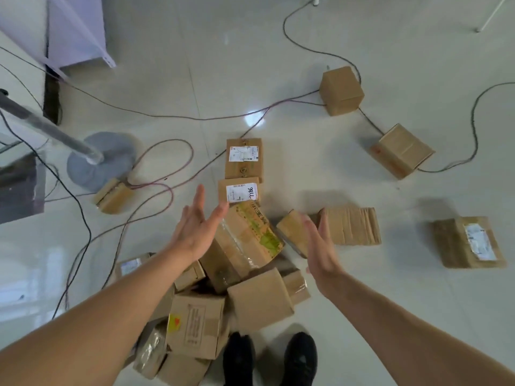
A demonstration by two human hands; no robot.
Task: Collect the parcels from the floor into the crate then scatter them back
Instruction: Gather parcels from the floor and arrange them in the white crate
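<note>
A glossy pale floor, crossed by cables, carries a heap of parcels at lower centre, with single parcels scattered toward the upper and middle right. Over the heap the left hand and right hand are spread straight-fingered and empty, either side of a green-printed parcel.

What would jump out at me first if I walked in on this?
Two bare arms reach forward, the left hand and right hand open on either side of a tilted green-printed parcel. Below it, cardboard parcels heap up by a pair of black shoes, while others lie scattered to the right across the pale floor, crossed by dark cables.
</note>
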